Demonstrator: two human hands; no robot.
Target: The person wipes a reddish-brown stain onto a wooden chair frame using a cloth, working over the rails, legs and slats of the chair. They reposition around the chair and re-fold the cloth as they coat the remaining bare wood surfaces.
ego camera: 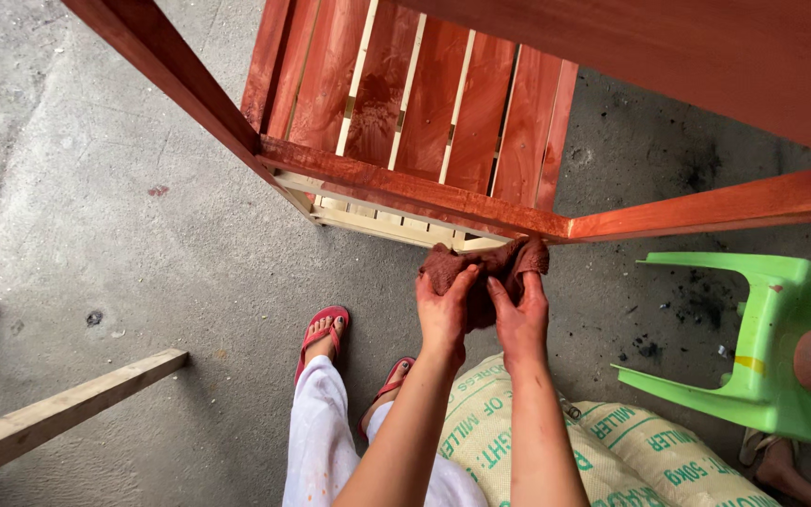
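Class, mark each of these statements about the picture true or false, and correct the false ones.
1. Both hands hold a reddish-brown cloth. True.
2. The left hand is resting on the green plastic chair. False: the green plastic chair stands apart, to the right, and the hand grips the cloth.
3. The wooden frame is stained reddish-brown. True.
4. The person is barefoot. False: red sandals are on the feet.
5. The right hand is stained red. True.
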